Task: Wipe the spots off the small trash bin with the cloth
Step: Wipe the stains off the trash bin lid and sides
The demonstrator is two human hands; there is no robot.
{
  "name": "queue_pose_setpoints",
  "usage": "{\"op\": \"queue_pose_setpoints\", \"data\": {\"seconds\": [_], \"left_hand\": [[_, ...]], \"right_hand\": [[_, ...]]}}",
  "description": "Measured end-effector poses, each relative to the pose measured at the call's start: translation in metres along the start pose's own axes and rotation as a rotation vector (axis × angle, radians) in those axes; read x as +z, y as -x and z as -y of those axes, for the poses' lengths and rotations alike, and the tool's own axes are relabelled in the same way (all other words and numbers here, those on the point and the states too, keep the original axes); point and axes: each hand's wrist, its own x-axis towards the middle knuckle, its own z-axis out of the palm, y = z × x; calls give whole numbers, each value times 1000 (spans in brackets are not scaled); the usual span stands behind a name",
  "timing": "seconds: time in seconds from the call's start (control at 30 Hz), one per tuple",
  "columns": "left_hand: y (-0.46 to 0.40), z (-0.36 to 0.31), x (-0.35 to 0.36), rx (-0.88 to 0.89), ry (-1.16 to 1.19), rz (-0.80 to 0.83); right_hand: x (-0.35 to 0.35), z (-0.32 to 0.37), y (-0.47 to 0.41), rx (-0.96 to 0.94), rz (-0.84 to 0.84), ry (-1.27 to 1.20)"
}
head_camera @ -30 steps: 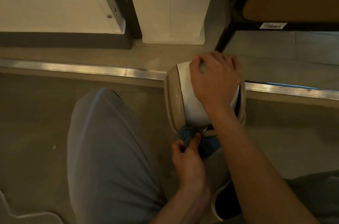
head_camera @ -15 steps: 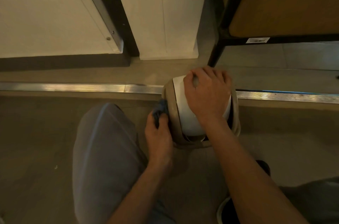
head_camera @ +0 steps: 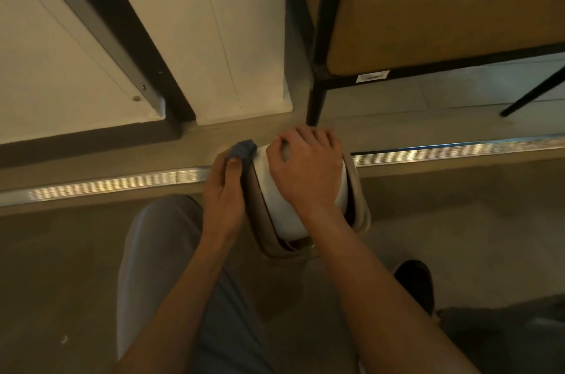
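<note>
Left hand (head_camera: 224, 190) pinching bunched blue cloth (head_camera: 243, 151) against beige bin (head_camera: 266, 228); right hand (head_camera: 305, 168) flat atop.

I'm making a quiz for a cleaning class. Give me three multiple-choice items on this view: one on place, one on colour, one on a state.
1. Where is the cloth?
A. on the bin's lid
B. at the bin's far left side
C. on the floor by the shoe

2. What colour is the cloth?
A. blue
B. red
C. yellow

3. What is the right hand doing?
A. hanging free
B. holding the cloth
C. resting on the white lid of the bin

Key: 1 B, the left hand presses the cloth against the bin's left side near its far edge. 2 A, the bunched cloth shows blue above the thumb. 3 C, the right hand lies spread over the lid, steadying the bin.
</note>
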Motion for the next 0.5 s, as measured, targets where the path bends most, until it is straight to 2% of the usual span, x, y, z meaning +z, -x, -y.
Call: {"op": "queue_pose_setpoints", "data": {"seconds": [0.17,0.27,0.37,0.5], "left_hand": [[-63,-37,19,-98,-464,347],[-65,-44,28,0,-644,424],[-51,-28,23,139,-603,357],[-55,-16,22,149,-499,349]], "right_hand": [[0,-3,-1,5,-12,-45],[0,-4,-2,35,-30,-112],[2,-4,-1,72,-64,-145],[-4,-6,-3,127,-102,-283]]}}
